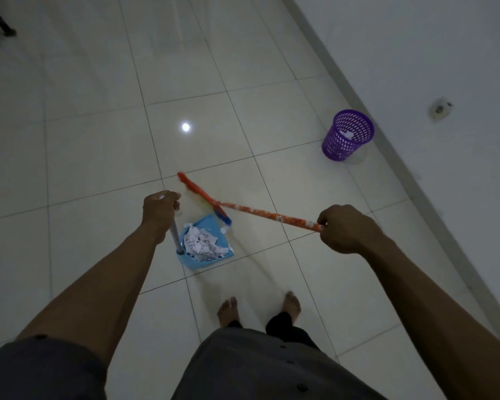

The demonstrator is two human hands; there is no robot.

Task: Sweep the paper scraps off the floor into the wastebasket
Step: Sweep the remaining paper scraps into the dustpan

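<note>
- The left hand (160, 210) is clenching the top of the grey pole (173, 235) that is rising from the blue dustpan (198, 263), with its fingers curled tightly around it.
- The right hand (347, 230) is grasping the near end of the orange broom handle (272, 213), with its fingers wrapped round the stick and its knuckles facing up.
- The broom head (198, 193) is slanting across the floor just beyond the dustpan. Its blue-tipped end is meeting the pan's far edge, and the bristles are showing blurred.
- The paper scraps (201, 243) are sitting in a white heap inside the dustpan, with a few small bits lying at its rim.
- The dustpan is resting on the tiled floor (98, 140), in front of the person's bare feet (227, 310).
- The purple wastebasket (348, 140) is standing upright well apart from the dustpan, off to the right and further away, close to the wall (445, 53). A few white scraps are showing inside it.
- A socket (440, 109) is sitting low on that wall.
</note>
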